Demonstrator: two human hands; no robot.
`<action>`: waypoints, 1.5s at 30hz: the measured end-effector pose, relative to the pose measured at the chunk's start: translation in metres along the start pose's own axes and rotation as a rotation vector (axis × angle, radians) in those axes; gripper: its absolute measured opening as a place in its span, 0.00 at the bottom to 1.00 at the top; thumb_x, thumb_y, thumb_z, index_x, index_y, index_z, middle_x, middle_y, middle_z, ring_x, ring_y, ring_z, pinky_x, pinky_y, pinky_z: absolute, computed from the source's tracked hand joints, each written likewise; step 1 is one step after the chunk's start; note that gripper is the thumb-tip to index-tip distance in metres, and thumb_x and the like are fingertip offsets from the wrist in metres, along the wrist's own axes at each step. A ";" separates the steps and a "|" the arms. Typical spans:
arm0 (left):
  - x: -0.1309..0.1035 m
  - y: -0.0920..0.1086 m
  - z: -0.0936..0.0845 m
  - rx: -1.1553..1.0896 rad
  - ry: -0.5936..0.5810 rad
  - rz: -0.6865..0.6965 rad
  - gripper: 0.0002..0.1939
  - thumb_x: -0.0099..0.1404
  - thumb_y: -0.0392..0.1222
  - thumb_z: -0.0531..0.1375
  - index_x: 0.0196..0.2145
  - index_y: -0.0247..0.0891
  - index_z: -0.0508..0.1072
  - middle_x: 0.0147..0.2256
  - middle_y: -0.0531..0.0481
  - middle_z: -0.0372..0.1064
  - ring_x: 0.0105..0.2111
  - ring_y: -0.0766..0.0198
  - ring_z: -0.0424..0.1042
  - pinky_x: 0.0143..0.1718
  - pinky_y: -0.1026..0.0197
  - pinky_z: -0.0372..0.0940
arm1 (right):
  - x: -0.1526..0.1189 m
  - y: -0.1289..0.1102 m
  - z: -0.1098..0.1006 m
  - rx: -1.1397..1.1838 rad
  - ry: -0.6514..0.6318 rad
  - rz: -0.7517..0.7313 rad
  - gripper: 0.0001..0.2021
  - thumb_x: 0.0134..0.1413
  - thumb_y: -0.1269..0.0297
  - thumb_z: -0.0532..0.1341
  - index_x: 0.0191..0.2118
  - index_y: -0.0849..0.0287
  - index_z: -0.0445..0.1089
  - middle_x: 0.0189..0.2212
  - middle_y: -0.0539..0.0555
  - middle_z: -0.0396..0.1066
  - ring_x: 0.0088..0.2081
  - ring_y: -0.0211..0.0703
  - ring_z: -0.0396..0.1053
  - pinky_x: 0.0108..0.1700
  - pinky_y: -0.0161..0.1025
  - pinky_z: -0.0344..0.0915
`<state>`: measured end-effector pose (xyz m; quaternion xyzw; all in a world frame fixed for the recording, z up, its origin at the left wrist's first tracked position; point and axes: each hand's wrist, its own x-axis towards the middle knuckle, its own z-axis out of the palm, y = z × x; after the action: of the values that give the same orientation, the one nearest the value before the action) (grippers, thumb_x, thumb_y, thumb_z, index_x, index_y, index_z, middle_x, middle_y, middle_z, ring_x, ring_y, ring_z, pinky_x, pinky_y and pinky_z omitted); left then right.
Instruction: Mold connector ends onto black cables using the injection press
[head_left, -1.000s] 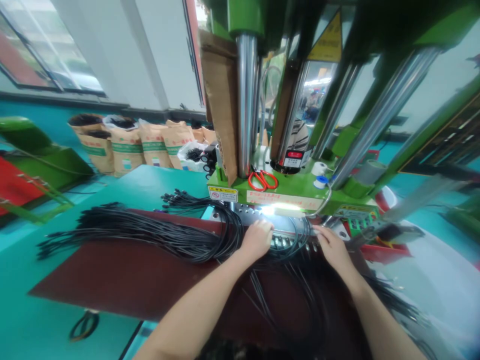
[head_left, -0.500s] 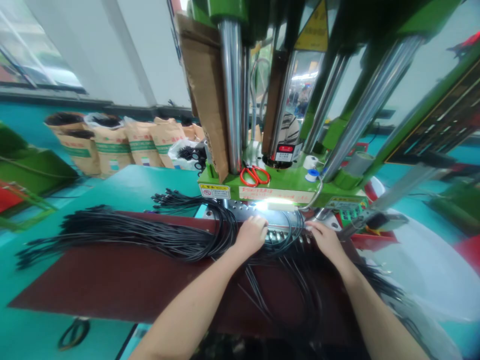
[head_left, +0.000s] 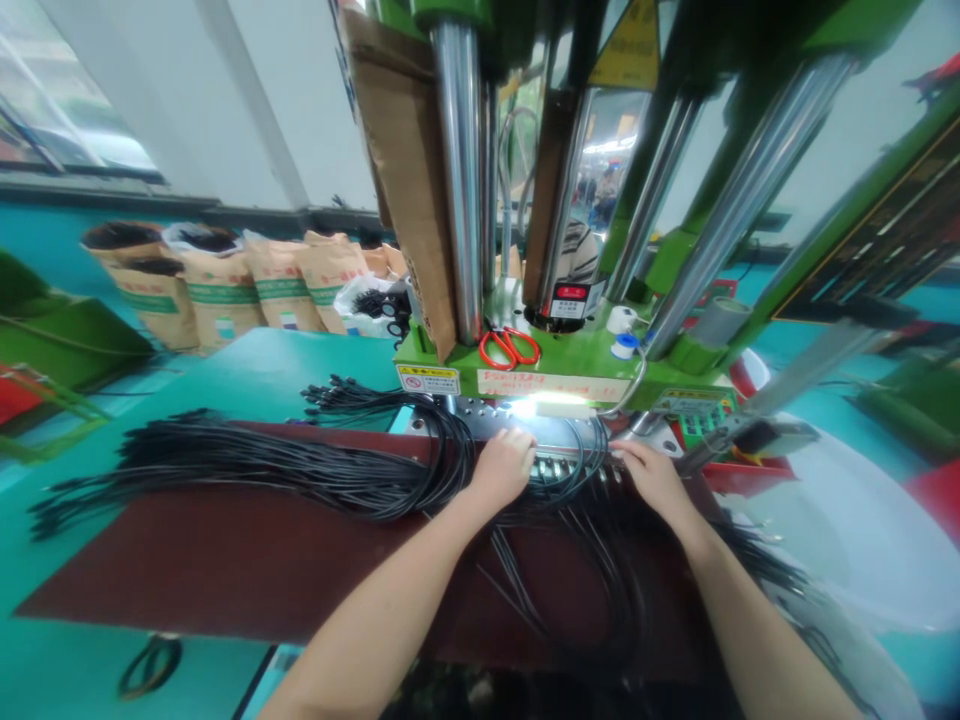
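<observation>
My left hand (head_left: 504, 468) is closed at the left end of a row of metal connector ends (head_left: 553, 470) in the lit metal mould (head_left: 487, 412). What its curled fingers hold is hidden. On the other side, my right hand (head_left: 651, 478) pinches with thumb and forefinger at the mould's right end, beside looped black cables (head_left: 598, 445). Anything between those fingertips is too small to name. A thick bundle of black cables (head_left: 300, 470) lies to the left on a dark red-brown board (head_left: 247, 570). More cables hang over the board below my hands.
The green press (head_left: 540, 365) stands over the mould, with steel columns (head_left: 459, 190) and a bright lamp (head_left: 551, 406). Red-handled scissors (head_left: 510, 348) and a blue-and-white spool (head_left: 625, 346) rest on its ledge. Paper sacks (head_left: 225, 290) stand behind. A white round tub (head_left: 862, 530) is at right.
</observation>
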<state>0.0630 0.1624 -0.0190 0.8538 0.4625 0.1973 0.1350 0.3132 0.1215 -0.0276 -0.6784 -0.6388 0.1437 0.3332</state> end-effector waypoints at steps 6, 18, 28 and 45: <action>0.000 -0.001 0.001 0.009 0.015 0.017 0.12 0.65 0.40 0.45 0.35 0.38 0.68 0.35 0.48 0.66 0.38 0.61 0.62 0.41 0.60 0.57 | 0.000 0.000 0.000 -0.003 0.006 -0.008 0.15 0.48 0.62 0.49 0.34 0.57 0.72 0.38 0.54 0.73 0.42 0.48 0.68 0.48 0.44 0.61; 0.001 -0.003 0.004 0.040 0.023 0.033 0.15 0.66 0.43 0.43 0.34 0.38 0.67 0.35 0.48 0.66 0.37 0.61 0.62 0.41 0.59 0.57 | 0.000 0.003 0.001 -0.003 0.019 -0.028 0.15 0.47 0.61 0.49 0.33 0.57 0.72 0.37 0.54 0.73 0.42 0.47 0.69 0.47 0.44 0.62; 0.000 -0.002 0.003 0.017 0.024 0.027 0.12 0.65 0.43 0.46 0.34 0.38 0.67 0.35 0.48 0.66 0.38 0.61 0.62 0.41 0.60 0.57 | 0.000 0.004 0.003 -0.008 0.033 -0.054 0.15 0.47 0.60 0.50 0.33 0.58 0.72 0.36 0.56 0.73 0.41 0.49 0.69 0.47 0.46 0.63; -0.001 -0.002 0.003 0.016 0.037 0.032 0.11 0.65 0.43 0.47 0.34 0.38 0.67 0.35 0.49 0.66 0.37 0.61 0.62 0.40 0.60 0.57 | 0.000 0.005 0.003 -0.009 0.048 -0.087 0.14 0.47 0.62 0.50 0.32 0.56 0.72 0.35 0.54 0.74 0.40 0.47 0.69 0.46 0.45 0.64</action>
<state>0.0626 0.1624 -0.0224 0.8582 0.4528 0.2117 0.1164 0.3152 0.1225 -0.0332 -0.6547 -0.6601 0.1101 0.3514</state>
